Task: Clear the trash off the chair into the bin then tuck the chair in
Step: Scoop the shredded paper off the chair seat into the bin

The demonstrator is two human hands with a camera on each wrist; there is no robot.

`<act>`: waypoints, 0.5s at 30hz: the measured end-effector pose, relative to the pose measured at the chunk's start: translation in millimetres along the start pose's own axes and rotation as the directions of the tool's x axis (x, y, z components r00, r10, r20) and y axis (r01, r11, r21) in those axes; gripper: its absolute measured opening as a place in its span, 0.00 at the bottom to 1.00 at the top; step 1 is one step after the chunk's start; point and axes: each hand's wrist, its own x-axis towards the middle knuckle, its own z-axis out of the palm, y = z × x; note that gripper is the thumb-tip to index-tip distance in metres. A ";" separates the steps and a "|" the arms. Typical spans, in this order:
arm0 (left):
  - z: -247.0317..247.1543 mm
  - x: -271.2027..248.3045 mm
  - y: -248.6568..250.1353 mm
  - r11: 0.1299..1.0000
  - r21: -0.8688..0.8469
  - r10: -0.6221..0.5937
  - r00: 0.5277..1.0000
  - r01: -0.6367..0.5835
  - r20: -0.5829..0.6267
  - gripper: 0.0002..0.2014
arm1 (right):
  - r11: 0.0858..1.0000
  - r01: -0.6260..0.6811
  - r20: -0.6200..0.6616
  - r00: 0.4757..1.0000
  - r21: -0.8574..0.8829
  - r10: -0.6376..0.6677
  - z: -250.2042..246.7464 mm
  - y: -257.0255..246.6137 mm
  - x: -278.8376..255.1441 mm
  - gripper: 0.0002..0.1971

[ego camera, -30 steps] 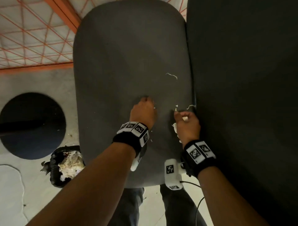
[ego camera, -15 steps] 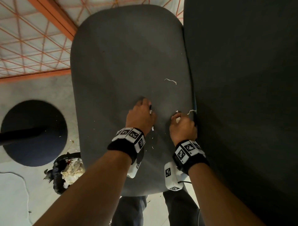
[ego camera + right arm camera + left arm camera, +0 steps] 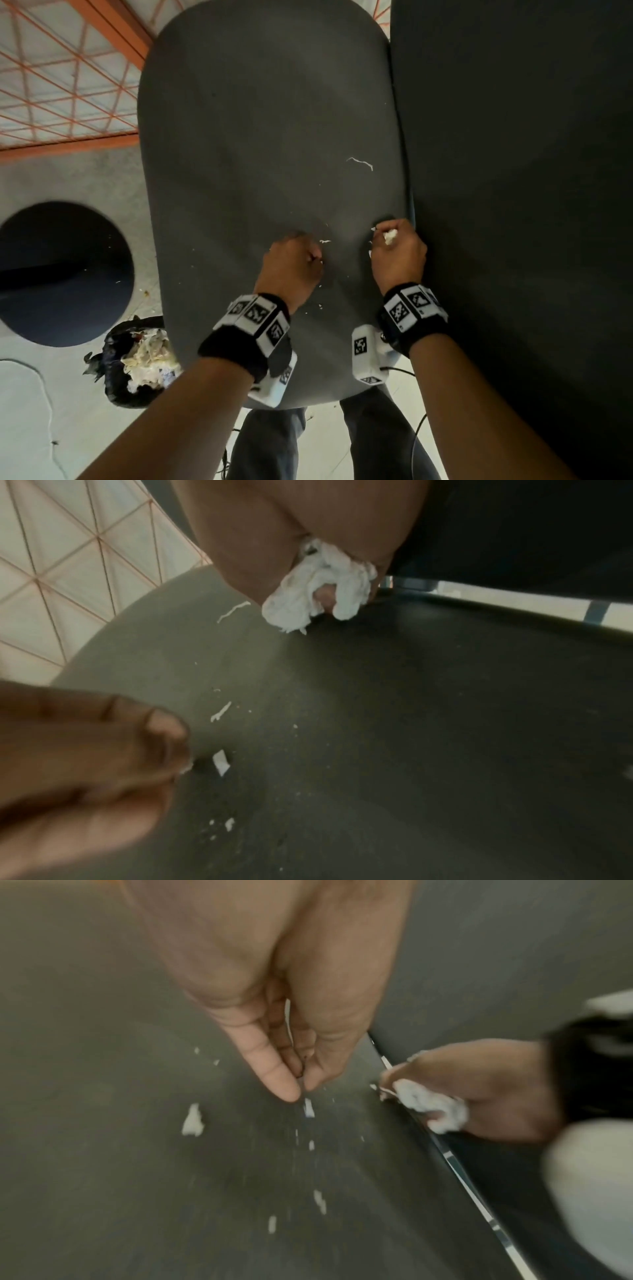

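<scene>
The grey chair seat (image 3: 257,137) fills the middle of the head view, with its black backrest (image 3: 513,171) to the right. My right hand (image 3: 397,246) grips a white tissue wad (image 3: 318,593) at the seam between seat and backrest. My left hand (image 3: 294,260) is down on the seat's middle, with its fingertips (image 3: 284,1088) pinched together on tiny paper scraps. Small white scraps (image 3: 192,1121) lie around it, and one sits by its fingertips (image 3: 221,761). A thin white strip (image 3: 359,162) lies farther up the seat. The black-bagged bin (image 3: 111,346), with white trash inside, stands on the floor at the left.
A round black table base (image 3: 61,274) lies on the grey floor left of the chair, just beyond the bin. Pale tiles with orange lines (image 3: 51,85) cover the far left. My legs (image 3: 274,445) stand against the seat's near edge.
My right hand has slid up to the seat's back edge, and the scraps that lay there are gone from view. My left hand has barely moved.
</scene>
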 end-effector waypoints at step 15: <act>20.0 -9.4 -5.8 0.996 0.035 0.083 0.995 -0.082 -0.054 0.12 | 0.940 0.026 0.036 0.999 -0.340 -0.015 8.5 -0.6 -0.2 0.10</act>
